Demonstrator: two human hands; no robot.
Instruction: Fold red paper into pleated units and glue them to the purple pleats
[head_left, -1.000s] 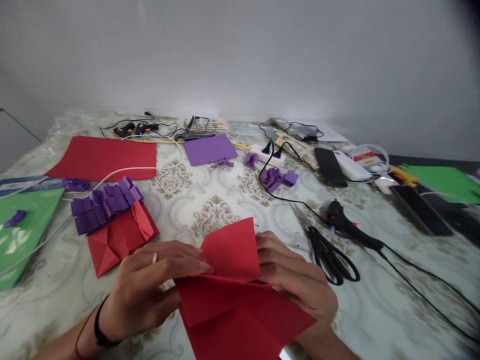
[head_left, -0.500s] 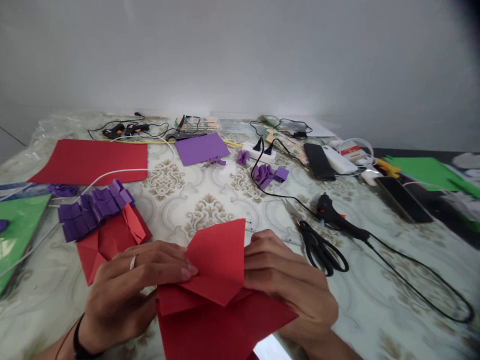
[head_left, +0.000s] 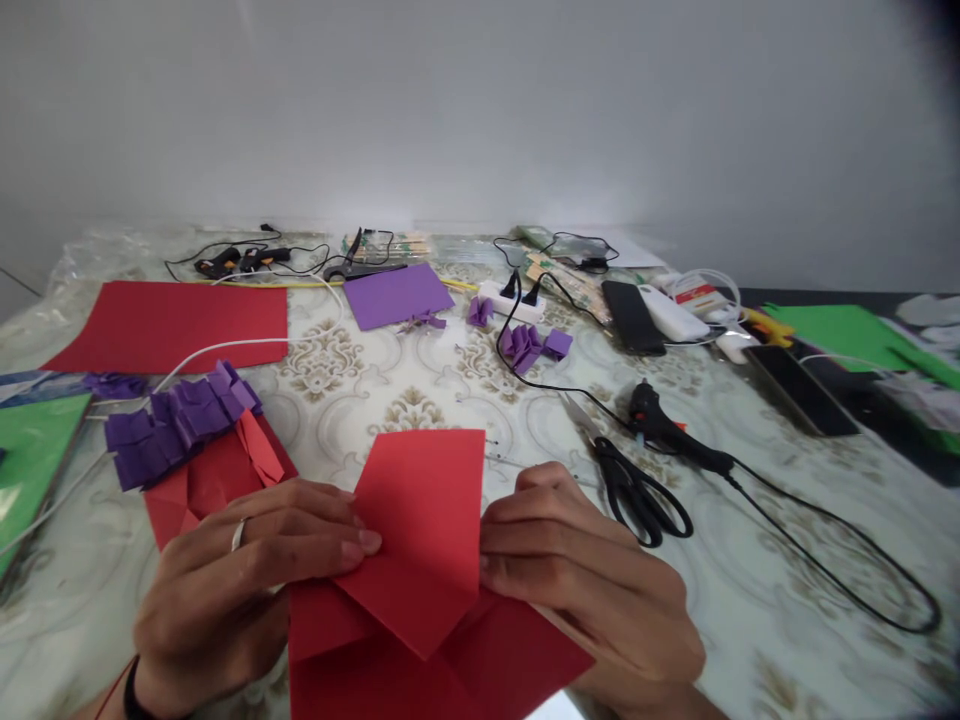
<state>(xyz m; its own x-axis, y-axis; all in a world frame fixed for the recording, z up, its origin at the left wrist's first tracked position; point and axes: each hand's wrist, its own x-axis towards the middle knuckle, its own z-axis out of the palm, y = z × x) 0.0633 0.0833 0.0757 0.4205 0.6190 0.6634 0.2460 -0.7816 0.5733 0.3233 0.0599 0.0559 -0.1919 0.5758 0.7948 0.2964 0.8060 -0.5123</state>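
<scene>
At the far left a green sheet lies near a purple pleated strip, which overlaps a folded red piece. My left hand, ringed on one finger, partly hides that piece and pinches the left side of the red paper, folded in front of me between both hands. My right hand, fingers curled together, pinches its right edge. Just beyond lie black-handled scissors, then a black glue gun with its cord trailing right.

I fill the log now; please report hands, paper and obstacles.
Left hand, right hand: both holding red paper. Paper visibly folded. Scissors near right hand, clear of paper.
</scene>
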